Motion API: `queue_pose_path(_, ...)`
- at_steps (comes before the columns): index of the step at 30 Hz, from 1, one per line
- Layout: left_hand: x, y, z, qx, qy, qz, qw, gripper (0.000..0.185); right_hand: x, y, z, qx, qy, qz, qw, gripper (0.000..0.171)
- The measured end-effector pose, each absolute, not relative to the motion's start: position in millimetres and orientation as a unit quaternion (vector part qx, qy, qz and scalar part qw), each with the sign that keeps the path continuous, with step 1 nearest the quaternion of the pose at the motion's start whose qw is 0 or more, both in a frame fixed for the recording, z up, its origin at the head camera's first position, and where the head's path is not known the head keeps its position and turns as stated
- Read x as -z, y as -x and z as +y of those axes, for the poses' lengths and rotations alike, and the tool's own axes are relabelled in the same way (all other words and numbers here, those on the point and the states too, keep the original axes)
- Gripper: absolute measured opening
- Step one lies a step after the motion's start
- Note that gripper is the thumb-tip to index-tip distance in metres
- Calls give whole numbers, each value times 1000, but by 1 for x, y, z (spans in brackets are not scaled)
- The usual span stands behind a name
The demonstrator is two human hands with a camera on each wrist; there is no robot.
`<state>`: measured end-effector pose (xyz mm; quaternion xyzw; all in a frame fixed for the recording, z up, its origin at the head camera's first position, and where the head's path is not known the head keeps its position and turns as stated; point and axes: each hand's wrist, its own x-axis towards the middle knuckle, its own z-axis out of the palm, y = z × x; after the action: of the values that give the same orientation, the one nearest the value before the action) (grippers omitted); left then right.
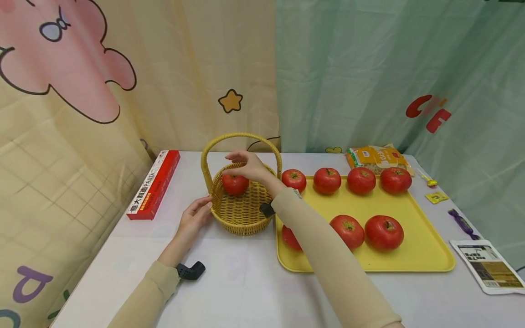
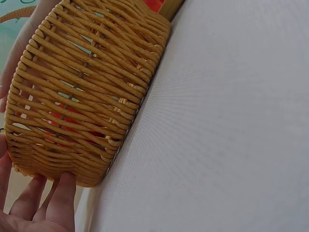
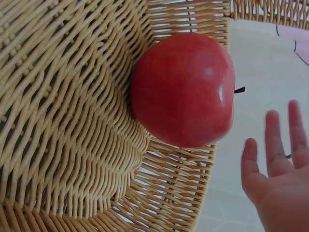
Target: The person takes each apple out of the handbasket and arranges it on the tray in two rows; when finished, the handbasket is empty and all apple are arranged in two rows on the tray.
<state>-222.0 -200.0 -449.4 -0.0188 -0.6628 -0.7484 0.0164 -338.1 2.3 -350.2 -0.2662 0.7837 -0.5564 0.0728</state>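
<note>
A woven yellow basket (image 1: 242, 223) with an arched handle stands on the white table. One red apple (image 1: 235, 184) lies inside it against the far wall, seen close in the right wrist view as the apple (image 3: 186, 89) on the wicker floor (image 3: 72, 135). My right hand (image 1: 246, 165) hovers just above the apple with its fingers (image 3: 275, 145) spread, holding nothing. My left hand (image 1: 197, 216) rests with fairly straight fingers (image 2: 53, 203) against the basket's outer wall (image 2: 87, 92) on its left side.
A yellow tray (image 1: 410, 259) to the right of the basket carries several red apples (image 1: 383, 232). A red box (image 1: 153, 184) lies at the left, a snack bag (image 1: 375, 157) behind the tray, and a printed packet (image 1: 488, 266) with small wrappers (image 1: 435, 197) at the right edge.
</note>
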Motion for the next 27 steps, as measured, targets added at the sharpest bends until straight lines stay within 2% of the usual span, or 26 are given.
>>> queue_pose_path(8,449,222,-201,745,10,-667,12,48,355,338,3,502,292,807,107,51)
queue_pose_path(27,448,222,-200,734,9,-679,9,47,364,342,-1,422,315,843,110,63)
